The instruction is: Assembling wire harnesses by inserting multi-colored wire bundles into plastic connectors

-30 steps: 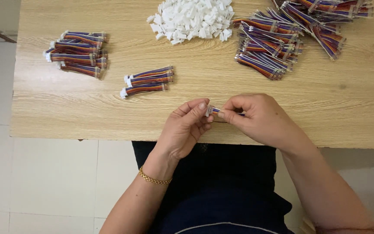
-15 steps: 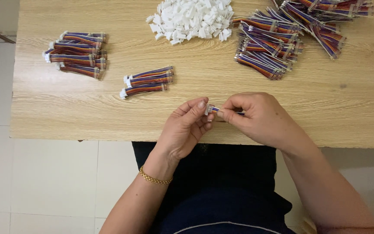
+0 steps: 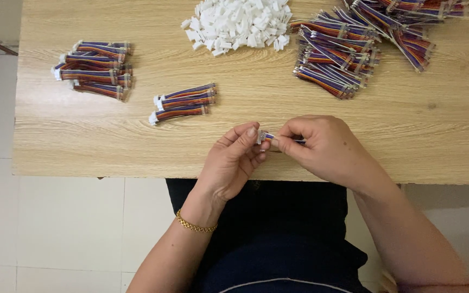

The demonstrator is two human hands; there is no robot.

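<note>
both hands' point(image 3: 234, 160) point(image 3: 321, 146) fingertip grip pinches the small wire connector point(image 3: 265, 137) held between them.

Matt wood-grain table point(image 3: 109, 141); white plastic connectors point(image 3: 240, 21); gold metal bracelet point(image 3: 194, 225).

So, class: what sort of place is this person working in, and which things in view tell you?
Probably a small assembly bench, perhaps at home: a wooden table carries heaped white plastic connectors and bundles of coloured wire, over a tiled floor.
</note>
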